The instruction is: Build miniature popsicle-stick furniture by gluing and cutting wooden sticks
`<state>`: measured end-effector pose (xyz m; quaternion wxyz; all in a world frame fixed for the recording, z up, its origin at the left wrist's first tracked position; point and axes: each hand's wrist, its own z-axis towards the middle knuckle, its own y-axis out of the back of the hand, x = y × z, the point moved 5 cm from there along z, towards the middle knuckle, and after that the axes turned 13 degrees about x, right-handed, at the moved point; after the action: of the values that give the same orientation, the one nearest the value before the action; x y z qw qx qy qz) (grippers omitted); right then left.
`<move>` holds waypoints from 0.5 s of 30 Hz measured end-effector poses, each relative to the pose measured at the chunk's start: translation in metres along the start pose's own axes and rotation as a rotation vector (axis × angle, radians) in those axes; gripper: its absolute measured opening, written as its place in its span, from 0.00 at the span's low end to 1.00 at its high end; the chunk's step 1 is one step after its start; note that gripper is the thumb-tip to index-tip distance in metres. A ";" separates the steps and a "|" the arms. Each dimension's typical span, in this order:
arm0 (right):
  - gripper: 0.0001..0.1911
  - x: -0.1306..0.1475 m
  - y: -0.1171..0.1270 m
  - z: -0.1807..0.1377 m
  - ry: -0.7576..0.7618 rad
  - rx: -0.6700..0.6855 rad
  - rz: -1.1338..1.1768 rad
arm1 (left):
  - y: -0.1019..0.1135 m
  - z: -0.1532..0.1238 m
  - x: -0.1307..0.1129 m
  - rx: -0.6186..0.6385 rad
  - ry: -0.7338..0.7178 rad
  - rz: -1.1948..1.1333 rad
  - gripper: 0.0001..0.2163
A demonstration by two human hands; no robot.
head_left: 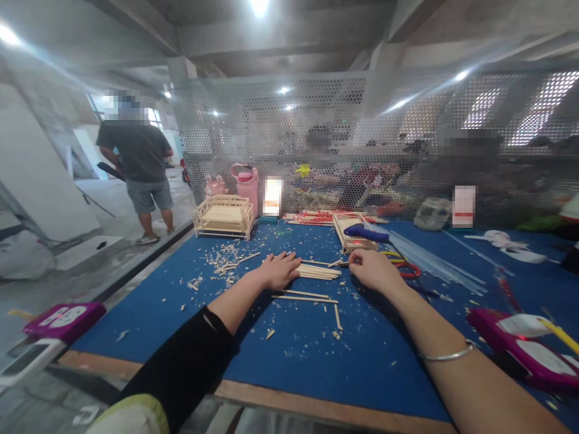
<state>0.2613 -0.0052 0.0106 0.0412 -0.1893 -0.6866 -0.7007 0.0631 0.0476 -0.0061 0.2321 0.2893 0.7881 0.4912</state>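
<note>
Concrete beams are crossing overhead, and a perforated screen is running behind a blue-topped table. At the left, another person is standing back-turned. On the table's far side, a slatted wooden frame is sitting in front of a pink bottle. Farther right, clear rods are lying near a smaller stick frame, which a blue handle is partly overlapping. Near the middle, the left hand is lying palm down, fingers extended, covering one end of a bundle of pale sticks on the tabletop. Just past the bundle's other end, the right hand is curling its fingers toward the thumb; whether they are gripping anything, I cannot tell. Wood scraps are littering the area beyond the left hand.
</note>
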 end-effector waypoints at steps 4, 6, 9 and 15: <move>0.07 -0.001 -0.002 0.001 -0.002 0.026 -0.019 | 0.002 0.004 0.006 -0.013 0.095 -0.028 0.26; 0.06 0.002 -0.004 0.001 0.036 0.062 -0.020 | 0.004 0.008 0.010 -0.066 0.145 -0.047 0.26; 0.05 0.012 -0.009 -0.003 0.144 0.151 -0.009 | 0.004 0.011 0.014 -0.131 0.172 -0.064 0.27; 0.06 0.053 -0.030 -0.027 0.492 0.489 0.150 | -0.004 0.009 0.008 -0.107 0.093 -0.053 0.27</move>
<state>0.1971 -0.0195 -0.0004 0.3007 -0.0494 -0.7877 -0.5354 0.0621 0.0575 -0.0141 0.2233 0.2320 0.7781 0.5393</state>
